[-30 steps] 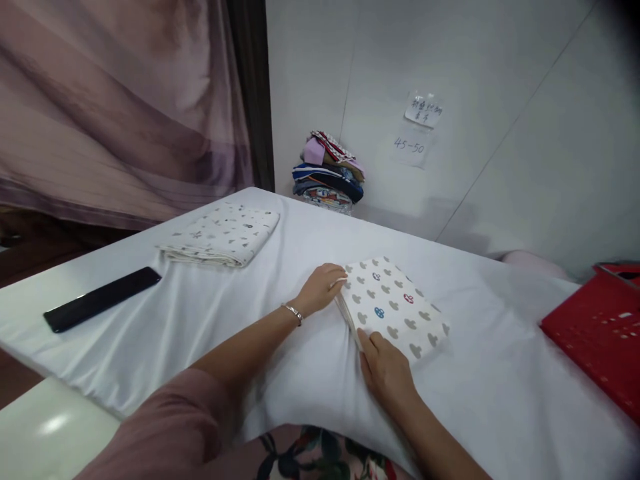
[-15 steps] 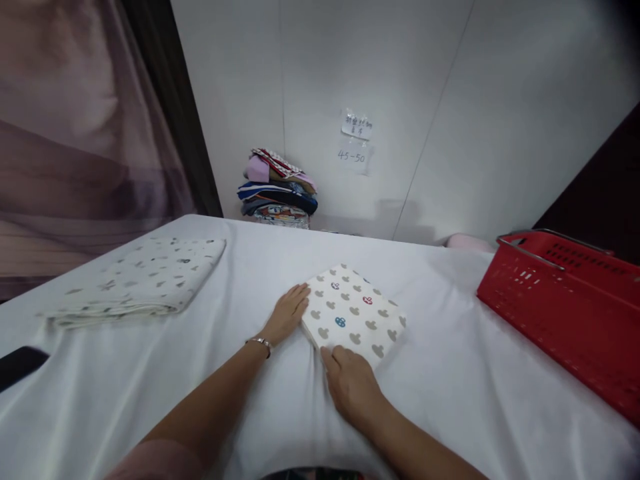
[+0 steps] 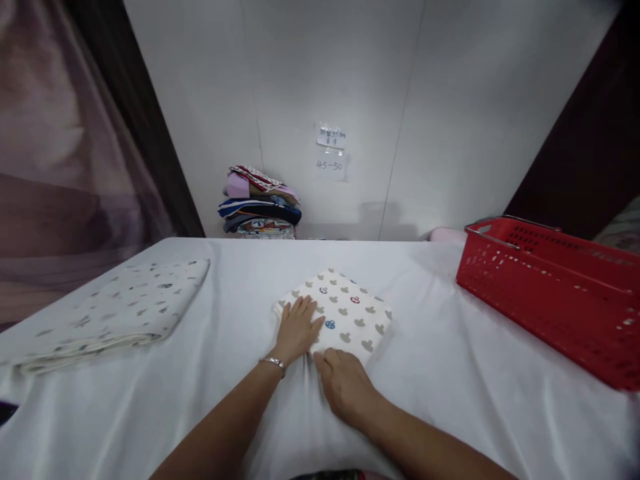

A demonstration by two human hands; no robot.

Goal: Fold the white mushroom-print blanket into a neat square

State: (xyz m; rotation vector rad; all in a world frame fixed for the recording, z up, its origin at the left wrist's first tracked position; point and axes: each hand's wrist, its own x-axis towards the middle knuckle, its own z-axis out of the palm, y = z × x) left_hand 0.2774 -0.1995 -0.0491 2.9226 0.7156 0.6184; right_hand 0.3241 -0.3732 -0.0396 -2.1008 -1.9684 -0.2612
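In front of me on the white-covered table lies a folded white cloth (image 3: 350, 310) with a beige mushroom-like print and a few blue and red motifs. My left hand (image 3: 298, 328), a bracelet at its wrist, rests flat on the cloth's left part with the fingers spread. At the near corner, my right hand (image 3: 346, 385) has its fingers curled and closed on the cloth's edge; its fingertips are partly hidden. A flap of the cloth shows beyond my left fingers. Farther left is a larger folded patterned cloth (image 3: 135, 303), touched by neither hand.
A red plastic basket (image 3: 540, 293) with metal handles stands on the table's right side. Behind the far edge is a pile of folded fabrics (image 3: 260, 207) against the wall. Paper notes (image 3: 331, 163) are taped there. A sheer curtain (image 3: 75, 167) hangs at left.
My left hand has moved from the cloth's left edge onto its top, and a flap now sticks out at the left. My right hand stays at the near corner. The view has shifted slightly.
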